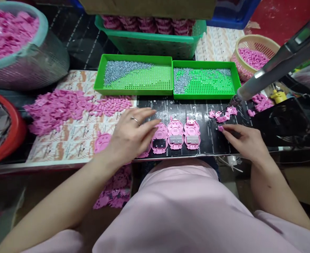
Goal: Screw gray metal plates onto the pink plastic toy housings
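Observation:
My left hand (133,131), a ring on one finger, reaches over a row of pink plastic casings with its fingers apart. Its fingertips are at the top of a casing with a dark rectangular plate (159,143); whether they touch it I cannot tell. To the right lie a casing with a grey plate (176,140) and another like it (192,140), which has a small pink part at its top. My right hand (243,138) pinches a small pink plastic part (220,128) beside a little group of similar parts (226,114).
Two green trays (133,92) hold small metal screws. A power screwdriver (265,75) slants in at the right. Piles of pink parts (59,109) lie left, near a blue basket (42,31) and a red tub (19,130). A beige basket (265,40) stands back right.

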A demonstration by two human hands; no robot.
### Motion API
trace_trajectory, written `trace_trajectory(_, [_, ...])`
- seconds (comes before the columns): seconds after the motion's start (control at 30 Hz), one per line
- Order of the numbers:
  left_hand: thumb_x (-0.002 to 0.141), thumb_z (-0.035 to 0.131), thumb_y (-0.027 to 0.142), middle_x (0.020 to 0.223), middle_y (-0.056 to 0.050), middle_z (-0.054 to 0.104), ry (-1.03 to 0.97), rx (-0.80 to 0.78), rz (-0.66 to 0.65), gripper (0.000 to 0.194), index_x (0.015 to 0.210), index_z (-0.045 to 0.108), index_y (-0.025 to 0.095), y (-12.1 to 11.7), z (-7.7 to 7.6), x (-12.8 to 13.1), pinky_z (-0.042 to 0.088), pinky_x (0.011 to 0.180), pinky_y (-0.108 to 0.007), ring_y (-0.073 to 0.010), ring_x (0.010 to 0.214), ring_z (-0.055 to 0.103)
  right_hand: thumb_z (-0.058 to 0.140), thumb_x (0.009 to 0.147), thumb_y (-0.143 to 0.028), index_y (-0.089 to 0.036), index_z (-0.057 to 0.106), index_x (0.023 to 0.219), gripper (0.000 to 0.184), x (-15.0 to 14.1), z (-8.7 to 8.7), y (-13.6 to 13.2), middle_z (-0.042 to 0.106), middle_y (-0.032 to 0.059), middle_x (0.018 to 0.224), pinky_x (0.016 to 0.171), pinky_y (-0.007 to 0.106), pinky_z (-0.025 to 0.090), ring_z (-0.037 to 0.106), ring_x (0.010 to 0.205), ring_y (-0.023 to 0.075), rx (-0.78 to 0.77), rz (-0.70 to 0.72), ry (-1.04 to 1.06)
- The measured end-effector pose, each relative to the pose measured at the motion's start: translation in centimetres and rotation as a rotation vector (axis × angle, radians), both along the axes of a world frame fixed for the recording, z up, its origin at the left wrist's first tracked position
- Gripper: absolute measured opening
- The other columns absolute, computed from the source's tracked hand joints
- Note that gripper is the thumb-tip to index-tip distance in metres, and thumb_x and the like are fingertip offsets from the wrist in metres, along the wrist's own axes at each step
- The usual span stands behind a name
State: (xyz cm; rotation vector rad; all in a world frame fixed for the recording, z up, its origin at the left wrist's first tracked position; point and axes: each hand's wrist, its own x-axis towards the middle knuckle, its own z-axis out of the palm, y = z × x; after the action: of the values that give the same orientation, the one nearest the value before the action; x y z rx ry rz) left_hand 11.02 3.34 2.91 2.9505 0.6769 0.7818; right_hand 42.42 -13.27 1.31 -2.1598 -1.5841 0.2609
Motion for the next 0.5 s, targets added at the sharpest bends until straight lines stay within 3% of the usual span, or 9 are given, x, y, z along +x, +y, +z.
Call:
trace_trajectory(0.07, [0.092, 0.053, 0.022, 0.121, -0.008, 0.066, 0.021, -0.029, -0.056, 0.019, 0.107, 0.066, 0.021, -1.2, -0.3, 1.3, 0.046, 0.099, -0.045, -0.0234, 0.114, 0.06, 0.057, 0.088, -0.036, -0.024, 0.073, 0.101, 0.024, -0.1, -0.1, 0.1, 0.074, 0.001, 0.095, 0.064, 0.028, 0.05, 0.068, 0.076, 0.0154, 0.003, 0.03, 0.041])
trace_trajectory(0.17, [0.094, 0.049, 0.02, 0.122, -0.008, 0.066, 0.077, -0.055, -0.121, 0.022, 0.108, 0.066, 0.02, -2.7, -0.8, 2.7, 0.043, 0.102, -0.046, -0.0225, 0.116, 0.059, 0.055, 0.09, -0.036, -0.024, 0.074, 0.097, 0.024, -0.1, -0.3, 0.1, 0.073, 0.0022, 0.094, 0.073, 0.032, 0.052, 0.068, 0.088, 0.019, -0.019, 0.033, -0.071])
trace_trajectory(0.33, [0.095, 0.05, 0.019, 0.121, -0.009, 0.067, 0.111, -0.054, -0.191, 0.022, 0.109, 0.067, 0.018, -4.3, -1.5, 3.6, 0.041, 0.104, -0.048, -0.0234, 0.116, 0.06, 0.057, 0.09, -0.036, -0.023, 0.072, 0.103, 0.024, 0.2, 0.1, -0.7, 0.069, 0.0032, 0.095, 0.072, 0.031, 0.053, 0.066, 0.087, 0.0174, 0.058, 0.043, -0.156])
trace_trajectory(0.5, [0.095, 0.053, 0.018, 0.122, -0.01, 0.067, 0.103, -0.04, -0.231, 0.022, 0.114, 0.064, 0.015, -5.0, -2.1, 3.8, 0.042, 0.103, -0.049, -0.0245, 0.116, 0.061, 0.053, 0.091, -0.017, -0.02, 0.066, 0.115, 0.028, 0.2, 0.4, -0.9, 0.065, 0.0064, 0.12, 0.092, 0.036, 0.052, 0.061, 0.109, 0.0205, 0.083, 0.383, -0.2])
